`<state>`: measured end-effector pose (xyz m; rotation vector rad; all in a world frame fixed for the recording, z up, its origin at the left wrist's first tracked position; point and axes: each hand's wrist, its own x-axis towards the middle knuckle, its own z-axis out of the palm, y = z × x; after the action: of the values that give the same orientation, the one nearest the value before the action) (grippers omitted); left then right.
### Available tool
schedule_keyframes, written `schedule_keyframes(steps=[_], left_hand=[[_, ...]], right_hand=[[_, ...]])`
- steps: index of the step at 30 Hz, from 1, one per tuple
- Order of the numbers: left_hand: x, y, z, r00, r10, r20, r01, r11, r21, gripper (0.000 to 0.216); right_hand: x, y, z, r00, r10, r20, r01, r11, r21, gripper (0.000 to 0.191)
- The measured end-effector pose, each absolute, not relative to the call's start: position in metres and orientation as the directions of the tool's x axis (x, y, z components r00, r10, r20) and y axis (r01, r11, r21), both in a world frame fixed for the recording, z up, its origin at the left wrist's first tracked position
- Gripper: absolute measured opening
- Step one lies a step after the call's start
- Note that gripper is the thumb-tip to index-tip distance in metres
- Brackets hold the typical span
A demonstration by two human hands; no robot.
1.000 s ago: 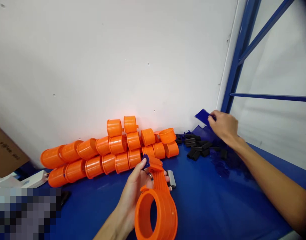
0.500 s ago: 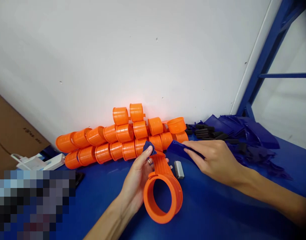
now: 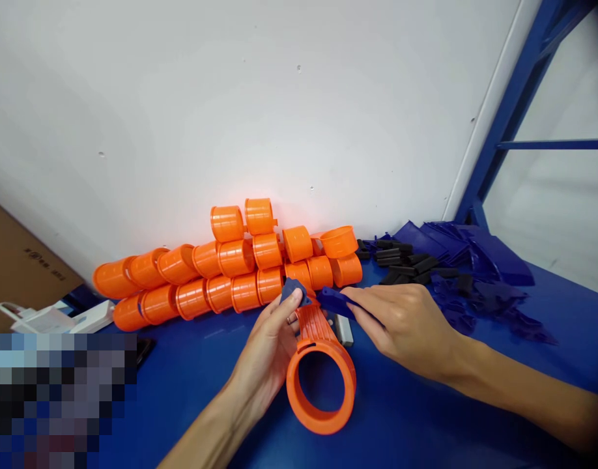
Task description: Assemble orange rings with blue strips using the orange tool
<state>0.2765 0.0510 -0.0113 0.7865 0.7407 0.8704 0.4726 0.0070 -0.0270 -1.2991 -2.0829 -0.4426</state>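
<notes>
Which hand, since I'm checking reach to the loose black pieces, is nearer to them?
Right. The right hand, holding a blue piece, is just in front of the black pieces; the left hand, holding an orange ring piece, is farther off, to their left.

Shows smooth, glossy plastic on the near orange holder (image 3: 323,348) and stacked orange cups (image 3: 235,257); looks plastic too on the flat blue piece (image 3: 335,301) and glossy blue sheets (image 3: 497,253) at far right. Turns matt on the black pieces (image 3: 426,264), dull like cardboard on the brown box (image 3: 15,254) at left, softly shiny across the smooth blue surface (image 3: 401,417).
</notes>
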Motion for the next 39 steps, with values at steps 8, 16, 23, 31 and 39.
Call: schedule_keyframes(steps=[8, 16, 23, 31, 39], left_hand=[[0.277, 0.047, -0.012, 0.408, 0.897, -0.168, -0.387, 0.337, 0.858, 0.020], [0.278, 0.045, -0.015, 0.399, 0.908, -0.127, -0.273, 0.250, 0.929, 0.024], [0.281, 0.037, -0.018, 0.289, 0.956, -0.047, -0.115, 0.083, 0.990, 0.029], [0.283, 0.036, -0.022, 0.270, 0.963, 0.013, -0.126, 0.022, 0.992, 0.028], [0.284, 0.032, -0.023, 0.277, 0.960, -0.041, -0.178, 0.093, 0.979, 0.029]], right_hand=[[0.473, 0.007, -0.026, -0.318, 0.685, 0.656, 0.889, 0.456, -0.045, 0.026], [0.470, 0.002, -0.022, -0.324, 0.731, 0.601, 0.893, 0.446, -0.061, 0.024], [0.460, -0.005, -0.022, -0.439, 0.643, 0.628, 0.848, 0.527, 0.053, 0.027], [0.462, -0.005, -0.027, -0.466, 0.508, 0.725, 0.794, 0.601, 0.090, 0.027], [0.458, -0.007, -0.028, -0.500, 0.474, 0.724, 0.790, 0.593, 0.158, 0.025]])
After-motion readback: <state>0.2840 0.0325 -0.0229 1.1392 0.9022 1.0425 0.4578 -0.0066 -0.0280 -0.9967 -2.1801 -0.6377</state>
